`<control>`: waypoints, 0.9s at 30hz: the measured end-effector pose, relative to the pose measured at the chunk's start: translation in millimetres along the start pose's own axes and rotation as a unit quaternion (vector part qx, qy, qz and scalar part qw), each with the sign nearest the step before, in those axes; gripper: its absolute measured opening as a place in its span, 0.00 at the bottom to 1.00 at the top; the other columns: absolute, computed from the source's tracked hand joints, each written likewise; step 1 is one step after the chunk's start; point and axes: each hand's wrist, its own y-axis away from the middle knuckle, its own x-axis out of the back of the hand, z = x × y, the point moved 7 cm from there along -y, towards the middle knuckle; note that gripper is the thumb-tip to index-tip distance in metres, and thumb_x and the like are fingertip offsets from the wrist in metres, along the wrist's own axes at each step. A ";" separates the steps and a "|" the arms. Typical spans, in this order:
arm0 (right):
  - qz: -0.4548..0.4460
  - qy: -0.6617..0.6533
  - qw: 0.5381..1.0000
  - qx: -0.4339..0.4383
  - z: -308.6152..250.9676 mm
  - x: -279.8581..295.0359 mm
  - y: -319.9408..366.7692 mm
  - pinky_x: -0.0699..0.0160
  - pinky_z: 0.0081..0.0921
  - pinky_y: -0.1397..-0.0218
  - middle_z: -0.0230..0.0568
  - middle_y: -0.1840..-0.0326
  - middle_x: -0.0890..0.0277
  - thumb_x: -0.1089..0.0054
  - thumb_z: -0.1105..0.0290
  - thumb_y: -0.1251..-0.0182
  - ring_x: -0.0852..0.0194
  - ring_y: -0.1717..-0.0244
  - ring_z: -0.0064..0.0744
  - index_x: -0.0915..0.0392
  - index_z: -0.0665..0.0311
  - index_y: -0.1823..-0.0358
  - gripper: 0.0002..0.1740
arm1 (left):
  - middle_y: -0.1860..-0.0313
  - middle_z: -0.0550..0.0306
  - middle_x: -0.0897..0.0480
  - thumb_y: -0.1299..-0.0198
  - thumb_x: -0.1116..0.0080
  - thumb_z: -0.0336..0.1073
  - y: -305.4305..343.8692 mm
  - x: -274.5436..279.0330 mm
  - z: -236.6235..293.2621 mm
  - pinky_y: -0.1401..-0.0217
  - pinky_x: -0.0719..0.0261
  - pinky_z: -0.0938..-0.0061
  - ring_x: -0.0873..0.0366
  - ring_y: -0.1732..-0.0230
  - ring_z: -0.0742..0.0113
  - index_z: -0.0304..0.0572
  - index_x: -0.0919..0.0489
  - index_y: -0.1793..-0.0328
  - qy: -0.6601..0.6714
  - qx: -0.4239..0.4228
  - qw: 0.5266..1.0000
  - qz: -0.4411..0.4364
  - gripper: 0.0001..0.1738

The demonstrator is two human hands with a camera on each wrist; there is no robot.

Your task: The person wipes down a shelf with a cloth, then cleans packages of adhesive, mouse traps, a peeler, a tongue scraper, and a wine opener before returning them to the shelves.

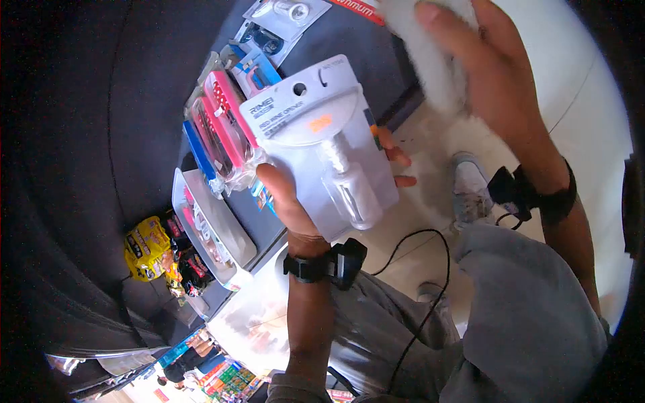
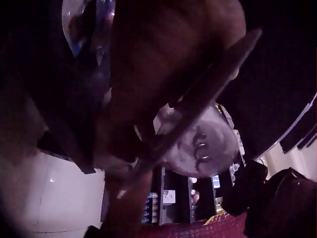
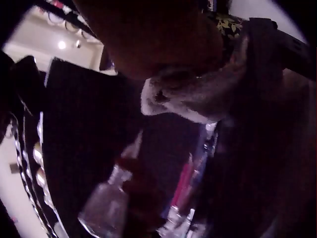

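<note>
My left hand (image 1: 289, 198) grips a packaged red wine opener (image 1: 289, 161), with the thumb on the front of its white card and the other fingers behind it. A clear plastic blister bulges from the card, which is tilted and faces up in the head view. In the left wrist view the card appears edge-on, its blister (image 2: 203, 144) jutting below. To the upper right, my right hand (image 1: 504, 87) holds a fluffy white cloth (image 1: 430, 60), thumb over its top. The cloth (image 3: 193, 99) also shows beneath the hand in the right wrist view.
Pink packaged goods (image 1: 225, 117) stand on the dark shelf (image 1: 342, 33) behind the opener, with more carded items (image 1: 289, 10) further up. Nearer lies a white bin (image 1: 245, 245) of small items. Yellow packets (image 1: 148, 248) are at left. A black cable (image 1: 447, 269) hangs near my legs.
</note>
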 end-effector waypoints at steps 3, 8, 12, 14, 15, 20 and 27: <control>-0.053 0.153 0.976 0.143 -29.4 -35.1 23.4 0.27 0.39 0.58 0.51 0.61 0.26 0.43 0.68 0.42 0.27 0.61 0.55 0.34 0.66 0.44 0.24 | 0.39 0.50 0.29 0.48 0.55 0.74 0.8 -3.8 5.9 0.43 0.27 0.52 0.30 0.41 0.52 0.44 0.42 0.30 0.051 -0.086 0.995 0.003 0.50; -0.168 0.191 0.954 0.158 -22.9 -65.6 37.8 0.28 0.39 0.54 0.54 0.56 0.26 0.44 0.70 0.42 0.27 0.56 0.57 0.37 0.66 0.40 0.28 | 0.35 0.54 0.31 0.43 0.59 0.73 7.4 10.1 0.7 0.35 0.33 0.60 0.31 0.38 0.56 0.44 0.42 0.29 0.025 -0.103 0.990 0.095 0.47; -0.195 0.144 0.960 0.140 -10.4 -66.8 43.0 0.31 0.43 0.48 0.53 0.52 0.27 0.42 0.70 0.45 0.28 0.51 0.57 0.33 0.64 0.42 0.27 | 0.34 0.52 0.33 0.42 0.60 0.72 9.9 9.7 -8.3 0.33 0.37 0.60 0.34 0.36 0.56 0.44 0.43 0.28 -0.211 -0.040 0.967 0.135 0.47; -0.163 0.134 0.955 0.207 -13.3 -64.7 47.2 0.32 0.44 0.46 0.51 0.52 0.26 0.41 0.70 0.47 0.29 0.50 0.57 0.30 0.62 0.43 0.26 | 0.33 0.52 0.34 0.40 0.61 0.71 8.8 3.8 -11.1 0.32 0.38 0.61 0.34 0.35 0.56 0.44 0.43 0.28 -0.159 -0.048 0.981 0.100 0.45; -0.139 0.160 0.948 0.238 -15.1 -63.4 49.1 0.30 0.45 0.50 0.50 0.53 0.26 0.41 0.69 0.48 0.27 0.53 0.55 0.31 0.61 0.45 0.26 | 0.33 0.52 0.34 0.39 0.61 0.69 8.2 0.4 -13.0 0.32 0.38 0.61 0.34 0.35 0.56 0.44 0.43 0.28 -0.086 -0.050 0.993 0.068 0.44; -0.073 0.217 0.919 0.320 -29.6 -57.3 52.7 0.26 0.49 0.60 0.48 0.60 0.23 0.42 0.65 0.49 0.23 0.63 0.54 0.29 0.60 0.51 0.22 | 0.34 0.53 0.33 0.37 0.63 0.68 6.0 5.5 -3.6 0.34 0.36 0.61 0.34 0.36 0.57 0.44 0.40 0.30 0.106 -0.141 0.982 -0.067 0.41; -0.138 0.150 0.972 0.119 -6.8 -41.1 28.9 0.23 0.41 0.58 0.50 0.61 0.22 0.47 0.73 0.51 0.23 0.64 0.54 0.25 0.68 0.51 0.21 | 0.35 0.51 0.33 0.45 0.59 0.74 3.8 1.9 -4.4 0.37 0.33 0.58 0.32 0.38 0.55 0.42 0.45 0.28 0.149 -0.124 0.980 -0.043 0.51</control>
